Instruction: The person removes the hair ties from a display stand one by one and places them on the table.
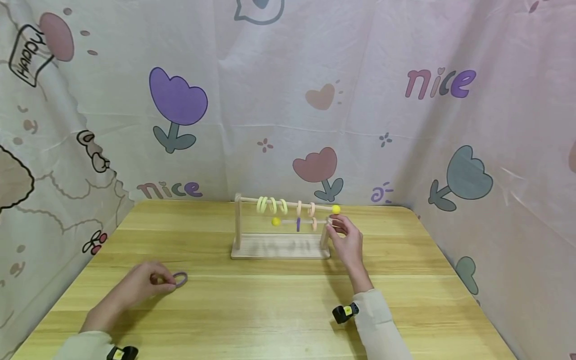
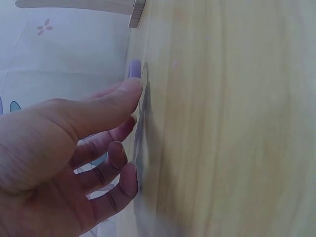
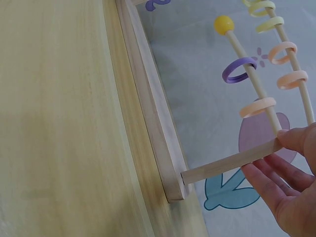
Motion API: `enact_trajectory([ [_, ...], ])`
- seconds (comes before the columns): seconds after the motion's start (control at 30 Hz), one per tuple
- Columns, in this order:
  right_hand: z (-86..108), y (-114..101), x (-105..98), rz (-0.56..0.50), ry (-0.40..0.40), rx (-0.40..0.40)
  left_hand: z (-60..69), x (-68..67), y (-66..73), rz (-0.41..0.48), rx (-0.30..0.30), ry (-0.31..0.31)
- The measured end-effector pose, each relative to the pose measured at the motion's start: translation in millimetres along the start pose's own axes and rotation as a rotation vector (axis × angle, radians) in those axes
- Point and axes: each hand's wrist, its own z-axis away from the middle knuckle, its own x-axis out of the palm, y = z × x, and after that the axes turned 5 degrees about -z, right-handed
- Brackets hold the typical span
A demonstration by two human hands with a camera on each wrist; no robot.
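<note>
in the head view, a slim purple ring [image 2: 135, 68] was pinched at lower left; a pale wooden two-post stand [image 1: 280, 247] sat at centre, its upper rod [image 1: 291, 204] bearing yellow-green rings [image 3: 266, 24] and peach rings [image 1: 299, 209], its lower rod [image 3: 255, 83] one purple [image 1: 298, 225], one peach [image 3: 257, 106].

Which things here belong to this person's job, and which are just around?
In use:
unthreaded purple ring, pinched by the left hand
wooden stand, held by the right hand
threaded rings

Just around:
flowered cloth
tabletop
black wrist devices

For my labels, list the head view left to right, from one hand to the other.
Left hand, lavender ring, tall post, left yellow ball, dark purple ring, lower peach ring, short post, right hand.
</note>
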Motion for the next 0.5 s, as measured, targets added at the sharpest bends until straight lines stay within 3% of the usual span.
enact_trajectory([
  [0.23,5.0,-22.4,-1.8,0.015,-0.025,0.008,-0.9,3.3,1.7,0.008,0.01,-0.03],
  [0.5,-3.8,12.7,0.7,-0.011,-0.001,-0.008,-1.1,5.4,4.6,0.029,0.018,-0.037],
])
